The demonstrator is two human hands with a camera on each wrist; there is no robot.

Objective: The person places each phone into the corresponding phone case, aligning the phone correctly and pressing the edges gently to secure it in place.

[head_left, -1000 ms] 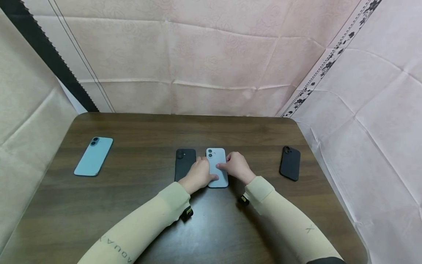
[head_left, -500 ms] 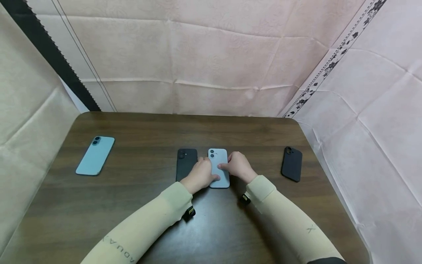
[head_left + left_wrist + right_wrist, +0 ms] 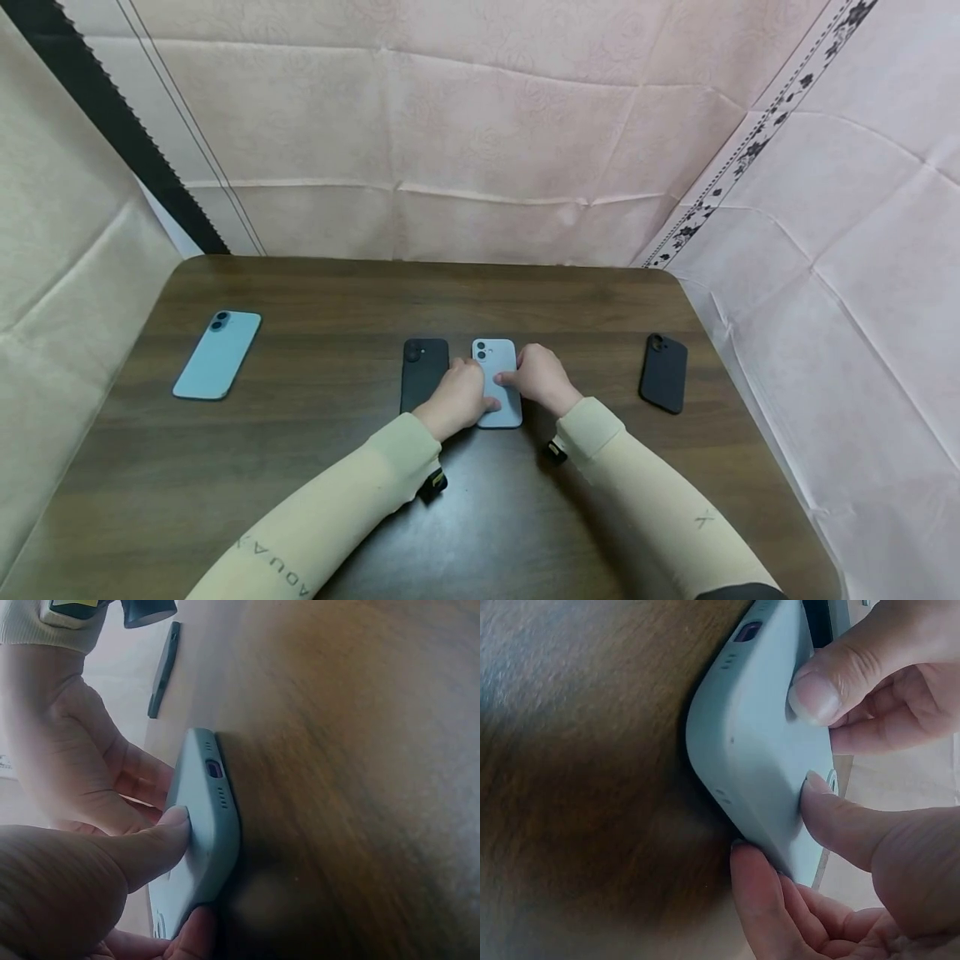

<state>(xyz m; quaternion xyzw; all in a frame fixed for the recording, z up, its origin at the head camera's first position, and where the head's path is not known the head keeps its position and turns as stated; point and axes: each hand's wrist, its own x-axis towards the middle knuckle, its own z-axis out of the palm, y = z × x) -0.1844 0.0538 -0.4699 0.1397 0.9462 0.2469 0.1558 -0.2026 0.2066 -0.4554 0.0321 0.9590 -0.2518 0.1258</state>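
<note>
Pale cream sleeves [image 3: 352, 492], black wrist cameras [image 3: 432, 483] below greenish cuffs [image 3: 412, 437]
Dark capital letters [image 3: 278, 564] mark the left sleeve [image 3: 330, 510], a smaller dark character [image 3: 703, 519] the right sleeve [image 3: 645, 500]; each camera bears a yellow patch [image 3: 73, 602].

I have the pale phone [image 3: 507, 402] lying back upward on the surface [image 3: 322, 375], held between my left grip [image 3: 456, 396] and right grip [image 3: 542, 379]. It is a light grey-blue with rounded corners. Its two lenses [image 3: 482, 350] sit at the far end, on the corner ahead of my left grip. The near end, on my side of both grips, shows a port [image 3: 215, 769] with small holes to either side. Each grip pinches one long edge, thumb over the back. I cannot tell whether either edge is slightly raised.
</note>
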